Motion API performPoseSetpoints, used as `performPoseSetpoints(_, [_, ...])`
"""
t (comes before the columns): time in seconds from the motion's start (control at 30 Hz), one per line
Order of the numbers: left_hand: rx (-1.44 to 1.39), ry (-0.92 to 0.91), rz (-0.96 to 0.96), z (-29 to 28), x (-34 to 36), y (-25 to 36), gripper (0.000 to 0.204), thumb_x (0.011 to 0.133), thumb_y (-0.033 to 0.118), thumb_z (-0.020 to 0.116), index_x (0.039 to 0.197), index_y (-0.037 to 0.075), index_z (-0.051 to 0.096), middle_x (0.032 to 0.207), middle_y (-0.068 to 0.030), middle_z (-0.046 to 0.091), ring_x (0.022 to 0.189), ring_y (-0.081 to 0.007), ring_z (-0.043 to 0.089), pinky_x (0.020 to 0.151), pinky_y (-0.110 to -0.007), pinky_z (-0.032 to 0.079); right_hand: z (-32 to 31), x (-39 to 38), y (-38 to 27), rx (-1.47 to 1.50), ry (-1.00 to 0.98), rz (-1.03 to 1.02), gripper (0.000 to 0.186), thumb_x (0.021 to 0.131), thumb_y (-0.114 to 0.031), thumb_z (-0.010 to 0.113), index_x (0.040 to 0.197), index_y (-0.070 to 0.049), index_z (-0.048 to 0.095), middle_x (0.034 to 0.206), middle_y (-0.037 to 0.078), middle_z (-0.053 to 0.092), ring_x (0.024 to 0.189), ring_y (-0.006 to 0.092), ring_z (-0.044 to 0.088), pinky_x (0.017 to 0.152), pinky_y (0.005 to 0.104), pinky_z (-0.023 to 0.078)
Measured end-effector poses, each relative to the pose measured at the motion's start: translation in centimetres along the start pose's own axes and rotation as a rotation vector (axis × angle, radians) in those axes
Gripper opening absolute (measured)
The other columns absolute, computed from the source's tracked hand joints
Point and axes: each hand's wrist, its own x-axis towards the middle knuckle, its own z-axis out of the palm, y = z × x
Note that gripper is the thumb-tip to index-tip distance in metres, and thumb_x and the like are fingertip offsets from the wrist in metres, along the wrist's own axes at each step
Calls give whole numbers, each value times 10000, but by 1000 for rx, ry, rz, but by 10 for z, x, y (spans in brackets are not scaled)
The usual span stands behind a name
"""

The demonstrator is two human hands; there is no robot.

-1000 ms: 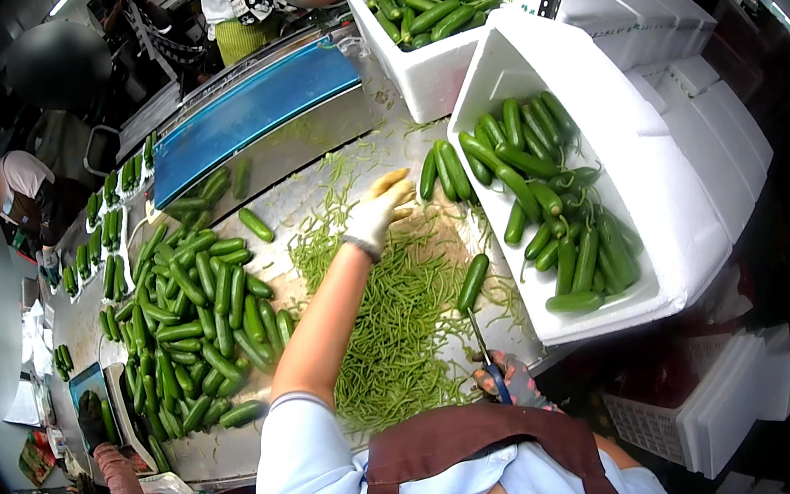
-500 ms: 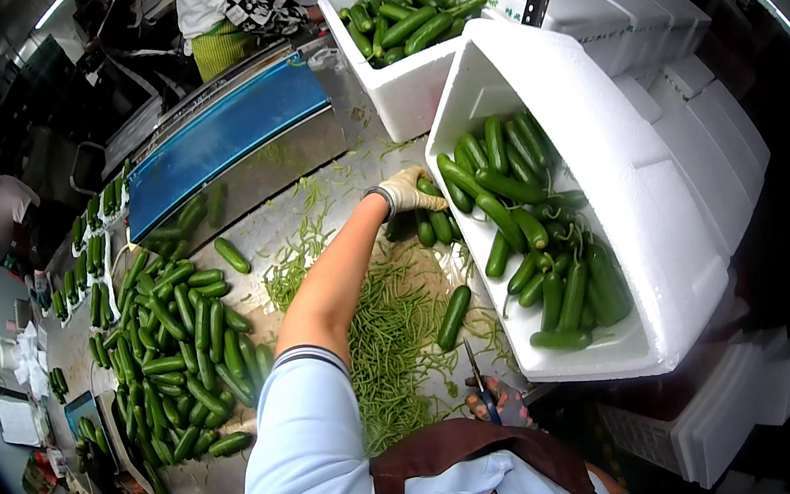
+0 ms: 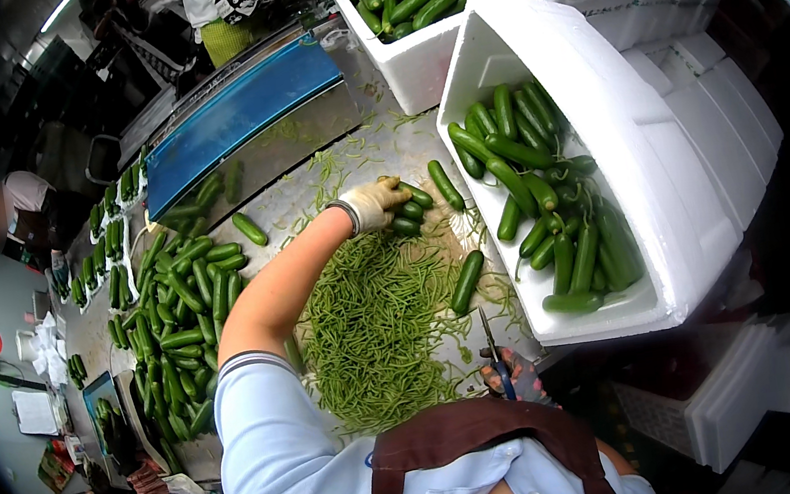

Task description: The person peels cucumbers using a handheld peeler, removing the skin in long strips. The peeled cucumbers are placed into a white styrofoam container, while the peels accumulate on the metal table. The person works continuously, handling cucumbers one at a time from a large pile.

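My left hand [image 3: 372, 205], in a pale work glove, is closed around a few green cucumbers [image 3: 415, 196] just above the metal table. A single cucumber [image 3: 445, 185] lies to the right of that hand, near the white foam box. Lower down, another cucumber [image 3: 468, 282] lies on the table, close to the scissors' tip. Close to my body, my right hand [image 3: 527, 378], in a patterned glove, grips scissors [image 3: 495, 359] with the blades pointing away from me. Between my hands spreads a heap of thin green cut stems [image 3: 368, 342].
A tilted white foam box [image 3: 674, 294] with many cucumbers stands at right; another foam box [image 3: 413, 88] is behind it. At left lies a big cucumber pile [image 3: 179, 328], beyond it packed trays [image 3: 112, 241]. A blue-topped conveyor [image 3: 242, 127] runs behind. Co-workers stand left and far.
My left hand has moved left, away from the foam box, carrying cucumbers. One cucumber now lies apart by the box. The right hand still holds the scissors in about the same place.
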Motion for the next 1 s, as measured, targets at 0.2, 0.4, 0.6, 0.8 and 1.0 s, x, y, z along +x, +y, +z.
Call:
performPoseSetpoints(0.2, [270,-163,-157,-24,-6,30,1000,518,287,718,1309,86,139,1304,-147,280,1180,-297,323,928,-344,346,22,12,19,19,-47,7,418,821,-342,438,1071,-9,410,751,122,544,601,182,568,496,390,471])
performPoseSetpoints(0.4, [503,111,6,1,14,14,960,509,303,721,1280,75,195,1153,-121,436,1034,-305,459,915,-470,277,-1,12,30,-352,173,-416,469,838,-387,408,1013,48,422,736,133,539,578,179,561,486,324,474])
performPoseSetpoints(0.6, [379,-205,-158,-20,14,39,948,476,307,722,1258,95,231,1088,-153,477,1011,-286,477,890,-407,323,-7,5,27,-1568,1187,-500,465,824,-379,432,1084,4,401,922,168,477,568,131,554,488,307,483])
performPoseSetpoints(0.8, [258,-68,-253,-8,3,43,948,460,309,716,1247,80,241,1038,-177,502,956,-301,509,831,-379,395,27,35,52,-1395,1037,-726,249,787,-246,519,938,-51,483,740,62,533,539,98,501,483,226,409])
performPoseSetpoints(1.0, [45,97,-447,-17,-27,52,934,493,312,720,1259,105,227,1028,-183,509,952,-280,518,790,-355,432,26,33,57,-1367,1054,-876,165,750,-215,586,817,-75,530,641,16,557,554,97,498,509,234,394])
